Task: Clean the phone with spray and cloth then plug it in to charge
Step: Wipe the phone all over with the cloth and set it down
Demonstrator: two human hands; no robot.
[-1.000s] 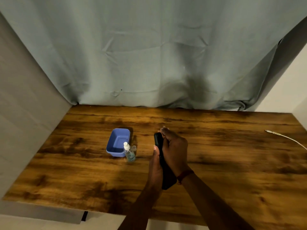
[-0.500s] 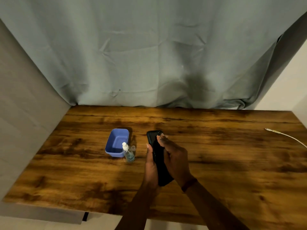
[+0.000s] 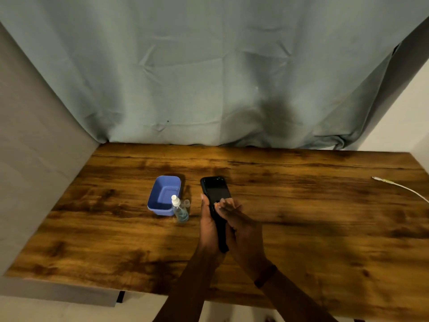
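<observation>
Blue tub (image 3: 165,194) | spray bottle (image 3: 180,213) beside, bluish liquid inside | left hand (image 3: 208,225) grips phone (image 3: 216,188)

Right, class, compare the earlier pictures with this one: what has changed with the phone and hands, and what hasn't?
The phone has turned from edge-on to face up, dark screen showing. The right hand has slid down from its top; its fingers now curl over the lower screen. The left hand still grips the left edge. The spray bottle, blue tub and cable have not moved.
</observation>
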